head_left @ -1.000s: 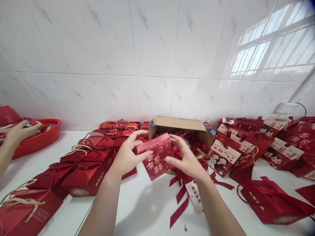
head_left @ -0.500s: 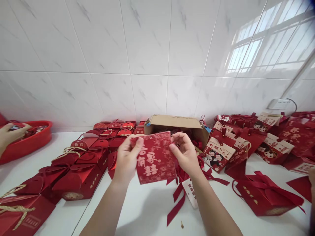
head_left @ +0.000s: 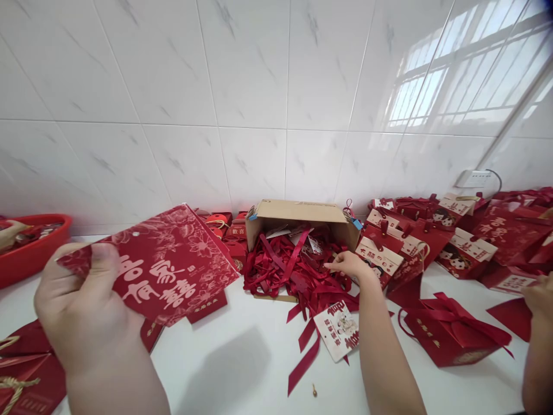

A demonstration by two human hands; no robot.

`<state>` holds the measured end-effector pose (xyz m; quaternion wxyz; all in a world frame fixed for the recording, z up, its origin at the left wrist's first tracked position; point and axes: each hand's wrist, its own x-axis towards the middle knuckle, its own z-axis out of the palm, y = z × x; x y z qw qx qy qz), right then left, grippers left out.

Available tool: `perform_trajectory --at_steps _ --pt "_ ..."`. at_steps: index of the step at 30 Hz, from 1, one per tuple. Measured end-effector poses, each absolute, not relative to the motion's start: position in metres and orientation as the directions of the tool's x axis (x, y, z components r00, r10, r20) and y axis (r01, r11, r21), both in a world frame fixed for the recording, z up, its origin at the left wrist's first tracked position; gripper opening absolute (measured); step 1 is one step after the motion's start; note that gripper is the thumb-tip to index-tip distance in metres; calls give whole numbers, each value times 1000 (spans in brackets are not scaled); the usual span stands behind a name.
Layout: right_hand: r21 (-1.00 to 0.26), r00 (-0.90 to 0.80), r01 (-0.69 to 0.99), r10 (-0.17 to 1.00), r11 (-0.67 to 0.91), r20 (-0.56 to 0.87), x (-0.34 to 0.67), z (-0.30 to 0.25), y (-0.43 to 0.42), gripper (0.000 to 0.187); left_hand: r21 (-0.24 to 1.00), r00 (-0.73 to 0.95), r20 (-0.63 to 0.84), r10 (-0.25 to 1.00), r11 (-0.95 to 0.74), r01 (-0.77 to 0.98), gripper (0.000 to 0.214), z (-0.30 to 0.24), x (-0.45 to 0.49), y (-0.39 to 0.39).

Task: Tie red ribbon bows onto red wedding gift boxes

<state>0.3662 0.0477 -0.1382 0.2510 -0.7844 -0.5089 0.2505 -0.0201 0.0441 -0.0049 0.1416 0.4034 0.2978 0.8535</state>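
My left hand (head_left: 86, 294) grips a flat red gift bag (head_left: 173, 271) by its corner, thumb on top. Pale characters and flower patterns cover the bag, which has a small punched hole near the held edge. Over on the right, my right hand (head_left: 345, 266) reaches to the mouth of a cardboard box (head_left: 298, 209), its fingers pinched together among dark red ribbons (head_left: 294, 276). Whatever lies between those fingertips is too small to make out. A white printed tag (head_left: 339, 331) rests on the table below my right hand.
Folded red boxes stand at left, partly behind the bag. Several printed gift boxes (head_left: 466, 256) fill the right side, with a ribbon-tied red box (head_left: 458, 331) in front. Another person's hand (head_left: 540, 300) is at the right edge. A red basin (head_left: 64, 233) stands at far left.
My right hand has let go of the gift bag and moved right to the ribbons. My left hand has carried the bag left and nearer. The other person's hand at the basin has left view.
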Motion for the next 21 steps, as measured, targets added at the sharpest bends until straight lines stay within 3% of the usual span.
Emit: perform_trajectory --at_steps 7,13,17,19,21 --pt "-553 418 683 876 -477 -239 354 -156 73 28 625 -630 593 501 -780 -31 21 -8 -17 48" --pt "-654 461 622 877 -430 -138 364 -145 65 26 745 -520 529 670 -661 -94 23 -11 -15 50" --pt "-803 453 510 890 -307 -52 365 -133 57 12 877 -136 469 873 -479 -50 21 -23 -1 58" --pt "-883 424 419 906 -210 -14 361 -126 52 12 897 132 407 904 -423 130 20 -31 10 65" --pt "-944 384 315 923 -97 33 353 -116 46 16 842 351 328 877 -440 312 20 -40 20 71"
